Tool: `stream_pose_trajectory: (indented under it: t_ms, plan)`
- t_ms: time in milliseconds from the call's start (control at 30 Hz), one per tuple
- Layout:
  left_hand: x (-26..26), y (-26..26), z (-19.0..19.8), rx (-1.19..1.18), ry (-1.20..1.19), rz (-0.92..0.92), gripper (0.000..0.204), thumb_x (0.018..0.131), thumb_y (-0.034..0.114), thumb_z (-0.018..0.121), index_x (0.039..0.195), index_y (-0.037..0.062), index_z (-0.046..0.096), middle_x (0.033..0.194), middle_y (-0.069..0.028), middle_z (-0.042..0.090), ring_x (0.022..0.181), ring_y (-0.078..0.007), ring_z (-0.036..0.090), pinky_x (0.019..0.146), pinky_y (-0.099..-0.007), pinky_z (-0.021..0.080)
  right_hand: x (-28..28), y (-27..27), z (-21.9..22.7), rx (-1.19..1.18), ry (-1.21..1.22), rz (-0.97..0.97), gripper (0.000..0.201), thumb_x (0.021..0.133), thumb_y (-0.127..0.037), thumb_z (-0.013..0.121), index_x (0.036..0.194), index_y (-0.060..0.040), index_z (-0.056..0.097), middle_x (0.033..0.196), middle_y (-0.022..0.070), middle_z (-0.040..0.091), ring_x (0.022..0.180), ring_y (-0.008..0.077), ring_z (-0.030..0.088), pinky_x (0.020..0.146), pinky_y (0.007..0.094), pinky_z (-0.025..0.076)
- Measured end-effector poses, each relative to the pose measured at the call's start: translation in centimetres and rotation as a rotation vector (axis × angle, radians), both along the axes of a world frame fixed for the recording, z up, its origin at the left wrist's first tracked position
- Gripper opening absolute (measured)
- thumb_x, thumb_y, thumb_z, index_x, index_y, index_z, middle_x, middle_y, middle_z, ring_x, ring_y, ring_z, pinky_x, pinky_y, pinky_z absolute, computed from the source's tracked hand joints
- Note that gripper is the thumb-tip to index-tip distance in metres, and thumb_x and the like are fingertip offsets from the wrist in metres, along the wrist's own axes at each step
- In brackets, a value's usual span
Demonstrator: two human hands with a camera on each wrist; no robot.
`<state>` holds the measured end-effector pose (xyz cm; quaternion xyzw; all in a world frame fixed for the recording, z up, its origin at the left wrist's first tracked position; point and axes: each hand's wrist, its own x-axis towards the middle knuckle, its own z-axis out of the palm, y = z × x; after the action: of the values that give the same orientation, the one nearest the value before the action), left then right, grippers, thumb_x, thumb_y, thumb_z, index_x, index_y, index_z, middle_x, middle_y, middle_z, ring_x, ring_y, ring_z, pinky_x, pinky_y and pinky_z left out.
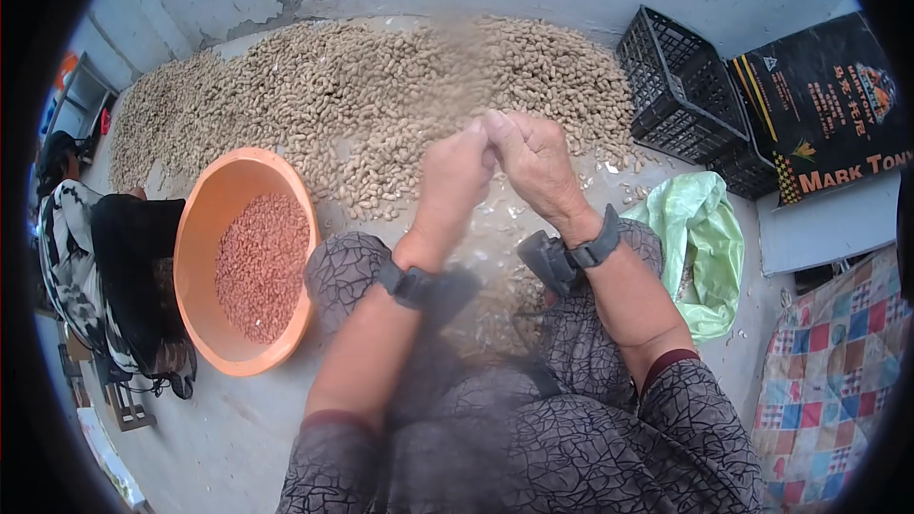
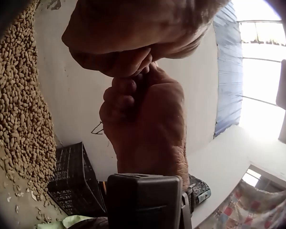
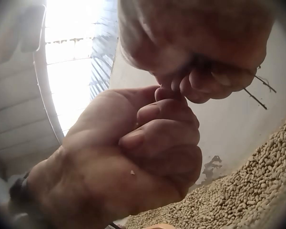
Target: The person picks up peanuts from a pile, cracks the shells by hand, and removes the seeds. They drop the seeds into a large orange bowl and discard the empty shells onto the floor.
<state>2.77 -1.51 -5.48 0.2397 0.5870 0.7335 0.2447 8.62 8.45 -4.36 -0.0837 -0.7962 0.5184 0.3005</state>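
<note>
Both hands meet in front of the chest in the head view, fingers curled and fingertips together. My left hand [image 1: 449,181] and my right hand [image 1: 539,164] pinch at one spot; I cannot tell what small thing sits there, as the fingers hide it. Seen from the right wrist, the curled left fingers [image 3: 169,126] press up against those of the right hand [image 3: 195,43]. Thin dark stalks [image 3: 257,93] stick out beyond the right hand's far side. A large heap of unshelled peanuts [image 1: 362,86] lies on the floor beyond the hands.
An orange basin [image 1: 205,324] holding reddish shelled peanuts [image 1: 262,266] stands at left, near a seated person [image 1: 86,257]. To the right are a black crate [image 1: 676,86], a black printed sack [image 1: 824,105] and a light green bag [image 1: 709,257]. Shell bits lie on the floor between the knees.
</note>
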Motion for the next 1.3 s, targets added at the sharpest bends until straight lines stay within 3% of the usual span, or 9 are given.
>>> stream_pose_trajectory:
  t_ms: [100,267,333,767,833,933,1067,1133,1300]
  plan:
    - [0.9,0.0,0.1,0.045,0.13,0.031,0.038,0.093,0.028,0.041,0.066,0.0047,0.05,0.055,0.0034,0.039,0.044,-0.0041,0.029,0.039,-0.0197,0.024,0.3,-0.3,0.5,-0.424,-0.022,0.113,0.033,0.091,-0.02,0.048,0.067,0.0008,0.057,0.056,0.0052,0.055,0.049,0.0109,0.052,0.046,0.0255,0.041]
    - [2.1,-0.5,1.0,0.097,0.106,0.064,0.042,0.095,0.028,0.036,0.065,0.0023,0.049,0.052,0.0023,0.04,0.043,-0.0056,0.033,0.041,-0.0218,0.028,1.1,-0.8,1.8,-0.509,-0.099,0.087,0.033,0.091,-0.022,0.047,0.07,0.0013,0.055,0.058,0.0054,0.055,0.05,0.0095,0.051,0.045,0.023,0.041]
    - [2.3,-0.8,1.5,0.067,0.261,0.079,0.037,0.094,0.019,0.037,0.072,-0.0055,0.053,0.058,-0.0103,0.053,0.054,-0.0168,0.052,0.052,-0.0313,0.042,1.3,-0.8,2.1,-0.53,-0.092,0.093,0.032,0.091,-0.023,0.048,0.072,0.0014,0.055,0.058,0.0057,0.055,0.05,0.0094,0.051,0.045,0.0228,0.041]
    - [2.1,-0.1,0.0,-0.012,0.783,0.253,0.034,0.094,0.014,0.036,0.065,-0.0006,0.048,0.054,-0.0096,0.052,0.049,-0.0211,0.052,0.049,-0.0332,0.041,1.9,-0.4,2.6,-0.668,-0.202,0.055,0.033,0.087,-0.025,0.052,0.064,-0.0011,0.055,0.052,0.0049,0.049,0.04,0.0097,0.042,0.036,0.0239,0.032]
    - [2.1,-0.1,-0.2,-0.025,0.767,0.237,0.029,0.092,0.016,0.042,0.07,0.0012,0.054,0.061,-0.0126,0.057,0.055,-0.0314,0.056,0.051,-0.0393,0.043,1.9,-0.2,2.5,-0.686,-0.209,0.055,0.032,0.087,-0.025,0.052,0.064,-0.0019,0.055,0.051,0.004,0.048,0.039,0.0097,0.042,0.036,0.0237,0.032]
    - [2.7,-0.3,0.1,-0.012,0.915,0.22,0.025,0.091,0.015,0.043,0.074,0.0016,0.054,0.062,-0.0123,0.058,0.056,-0.0303,0.057,0.051,-0.0382,0.044,1.4,0.4,1.8,-1.01,-0.184,0.098,0.028,0.087,-0.025,0.052,0.068,-0.0039,0.053,0.053,0.0027,0.047,0.041,0.01,0.042,0.036,0.0235,0.032]
    - [3.1,0.2,-0.4,0.094,0.74,0.198,0.022,0.092,0.014,0.042,0.079,0.0003,0.055,0.061,-0.0115,0.057,0.054,-0.0273,0.056,0.051,-0.036,0.043,1.0,0.8,1.5,-0.999,-0.106,0.139,0.022,0.087,-0.025,0.053,0.074,-0.007,0.051,0.062,0.0019,0.048,0.046,0.0112,0.045,0.037,0.0235,0.032]
    - [3.0,0.0,-0.4,0.156,0.545,0.05,0.025,0.096,0.018,0.038,0.092,-0.0013,0.054,0.063,-0.0031,0.054,0.049,-0.0071,0.043,0.044,-0.0232,0.035,0.9,1.1,1.2,-1.026,-0.096,0.171,0.02,0.087,-0.025,0.053,0.076,-0.0079,0.05,0.066,0.002,0.049,0.048,0.0116,0.047,0.037,0.0235,0.033]
    - [2.6,0.1,-0.4,0.314,0.037,-0.17,0.021,0.095,0.017,0.04,0.098,0.0004,0.053,0.068,-0.0006,0.05,0.051,-0.0028,0.034,0.043,-0.017,0.028,0.4,2.2,0.6,-1.208,-0.112,0.082,0.014,0.087,-0.021,0.052,0.082,-0.0079,0.05,0.074,0.0025,0.051,0.053,0.0106,0.05,0.041,0.0222,0.035]
